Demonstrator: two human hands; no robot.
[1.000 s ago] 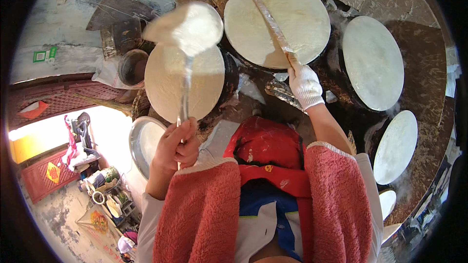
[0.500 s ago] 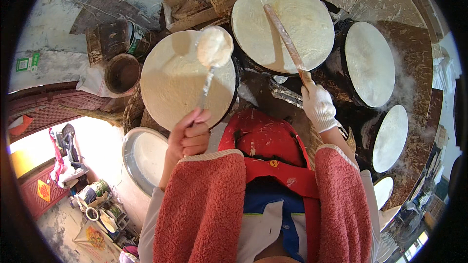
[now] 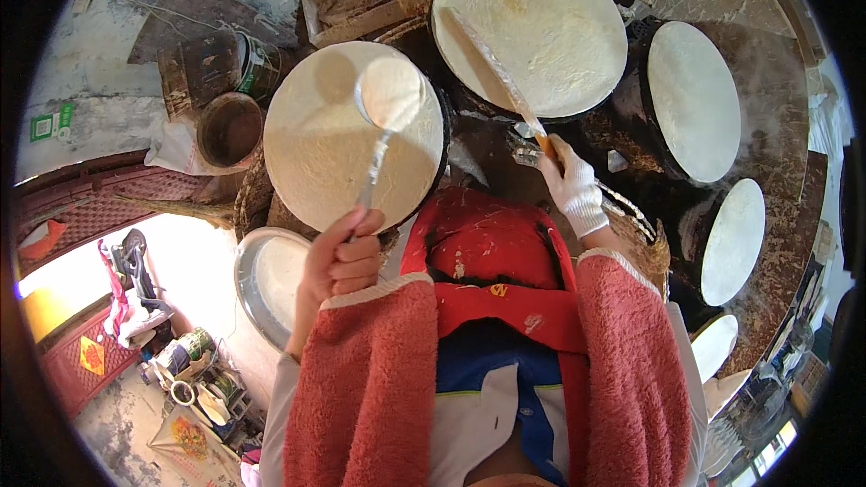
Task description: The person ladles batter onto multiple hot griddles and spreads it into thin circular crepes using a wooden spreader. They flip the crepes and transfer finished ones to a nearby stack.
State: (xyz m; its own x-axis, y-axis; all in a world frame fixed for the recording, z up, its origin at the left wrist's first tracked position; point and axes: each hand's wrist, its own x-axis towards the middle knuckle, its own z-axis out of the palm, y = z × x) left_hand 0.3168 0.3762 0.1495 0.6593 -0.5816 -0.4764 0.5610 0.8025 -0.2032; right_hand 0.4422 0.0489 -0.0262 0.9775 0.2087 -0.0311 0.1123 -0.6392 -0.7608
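My bare left hand (image 3: 347,257) is closed round the handle of a ladle (image 3: 390,95) that holds pale batter. The bowl hangs over the left round griddle (image 3: 302,162), whose top carries a pale layer, and casts a shadow on it. My right hand (image 3: 575,191), in a white knit glove, grips the wooden handle of a long, thin, batter-smeared spatula (image 3: 496,69). Its blade reaches over the left part of the far round griddle (image 3: 564,22), also spread with a pale layer. Whether the blade touches that layer, I cannot tell.
More round griddles with pale tops curve down the right: one (image 3: 695,101) at the upper right, another (image 3: 734,242) below it, with steam nearby. A metal basin (image 3: 253,293) of white batter stands at my left. Beyond it are a brown pot (image 3: 229,131) and a wall.
The spatula's tip has swung left over the far griddle and its blade has turned, looking narrower. My right hand has shifted slightly left. The ladle's bowl has tipped a little, still over the left griddle.
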